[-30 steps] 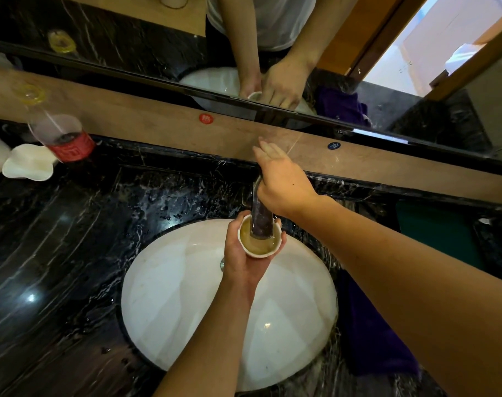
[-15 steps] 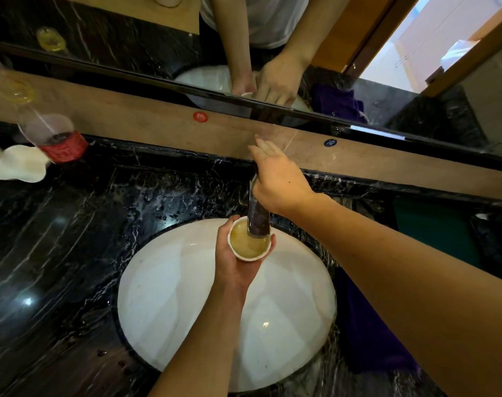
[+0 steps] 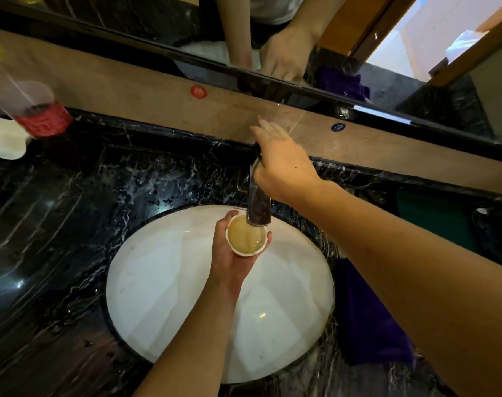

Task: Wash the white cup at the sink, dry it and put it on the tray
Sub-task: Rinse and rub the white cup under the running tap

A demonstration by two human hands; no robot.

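White cup [image 3: 246, 239], brimming with yellowish water, sits upright in the curled left hand [image 3: 229, 253] over the sink [image 3: 164, 282], mouth directly under the tap spout [image 3: 258, 207] at twelve o'clock, while the right hand [image 3: 281, 167], fingers together, rests on the tap.

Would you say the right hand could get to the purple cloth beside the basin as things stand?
Probably yes. The purple cloth lies uncovered on the counter directly under the right forearm. The right hand rests on the faucet and holds nothing, so it need only let go and draw back.
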